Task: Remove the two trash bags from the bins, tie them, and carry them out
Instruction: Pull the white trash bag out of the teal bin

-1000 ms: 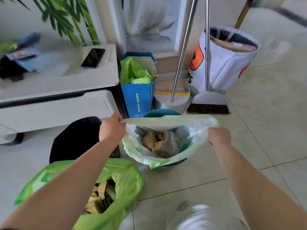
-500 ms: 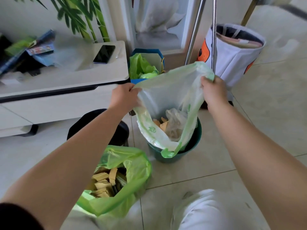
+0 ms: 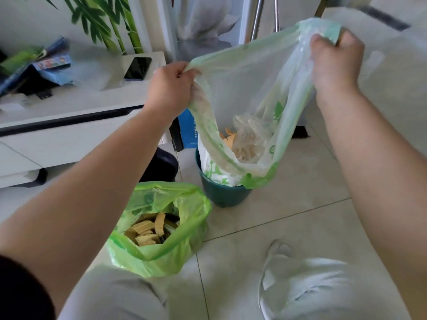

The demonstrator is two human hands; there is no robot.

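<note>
Plastic: thin, pale green bag (image 3: 249, 93), bottom not yet out of the teal bin (image 3: 221, 192) on the floor.
Left hand (image 3: 171, 88): fisted on the bag's left rim.
Right hand (image 3: 332, 63): fisted on the right rim, higher.
Lift: straight up, both rims level, no snagging on the bin's edge.
Other bag (image 3: 161, 227): bright green, open, untied, on the floor near the bin.

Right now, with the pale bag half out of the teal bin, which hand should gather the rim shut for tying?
Probably the right hand: it holds the pale bag rim higher. The left hand grips the lower rim nearer the teal bin and can bring its side across.
</note>
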